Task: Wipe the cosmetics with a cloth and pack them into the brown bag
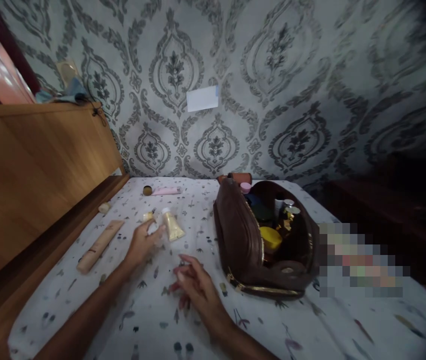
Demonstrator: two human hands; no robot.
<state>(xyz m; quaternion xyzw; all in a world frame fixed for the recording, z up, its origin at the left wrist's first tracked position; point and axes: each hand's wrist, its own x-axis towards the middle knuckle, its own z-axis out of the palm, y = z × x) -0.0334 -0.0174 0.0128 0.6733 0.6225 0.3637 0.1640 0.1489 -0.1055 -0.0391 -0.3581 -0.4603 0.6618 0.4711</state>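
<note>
My left hand [142, 244] is closed around a small whitish item [153, 228], blurred and partly covered by the fingers. Just beyond it is a small yellow-topped container [148, 216], and a pale yellow tube [173, 226] with a white cap lies to its right. My right hand [200, 292] hovers over the patterned sheet with its fingers apart and nothing in them. To its right stands a brown toiletry bag [237, 225], unzipped, with a yellow round container [270, 239] and several bottles inside, among them a gold-coloured bottle [291, 217].
A beige tube [100, 246] lies at the left, near a wooden board [44, 165]. Toward the wall are a pink tube [167, 191] and a small round brown-topped thing [147, 190]. A brown cylindrical object [242, 177] lies behind the bag. An area at the right is pixelated.
</note>
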